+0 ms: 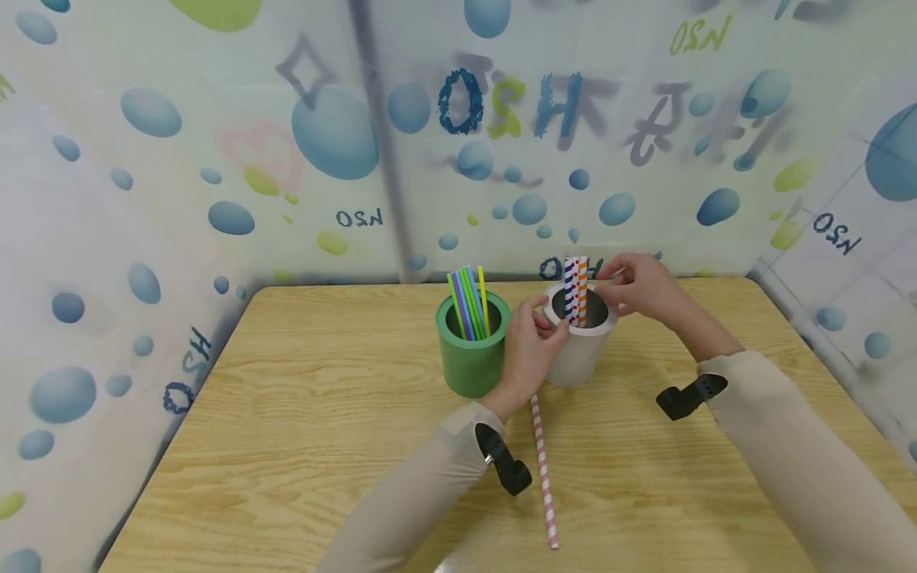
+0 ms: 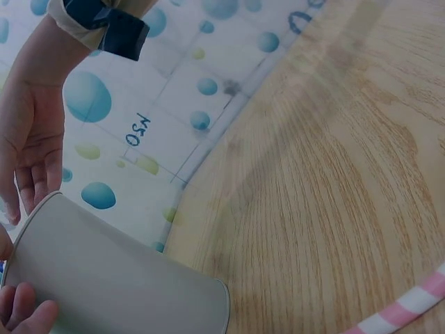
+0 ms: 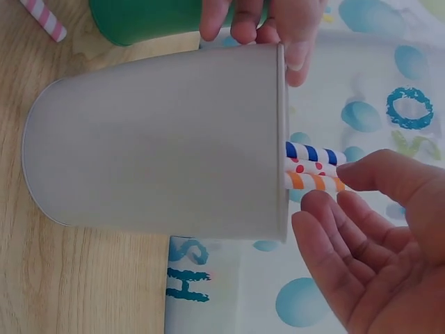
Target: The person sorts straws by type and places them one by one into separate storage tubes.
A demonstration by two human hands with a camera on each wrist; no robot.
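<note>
A white cup (image 1: 571, 362) stands upright on the table, with blue-striped, red-dotted and orange-striped paper straws (image 1: 575, 290) leaning out of its mouth. My left hand (image 1: 528, 346) holds the cup's left side near the rim, its thumb at the edge and curled fingertips against the wall. Over the right side of the rim is my right hand (image 1: 640, 288), loosely bent. In the right wrist view its thumb lies close to the straw ends, and the other fingers (image 3: 320, 257) hold nothing. A pink-and-white striped paper straw (image 1: 544, 477) lies on the table before the cup.
Left of the white cup stands a green cup (image 1: 469, 370) with several green, purple, blue and yellow straws (image 1: 469, 302), close beside my left hand. The wooden table (image 1: 322, 414) meets a patterned curtain (image 1: 458, 191) at its back edge.
</note>
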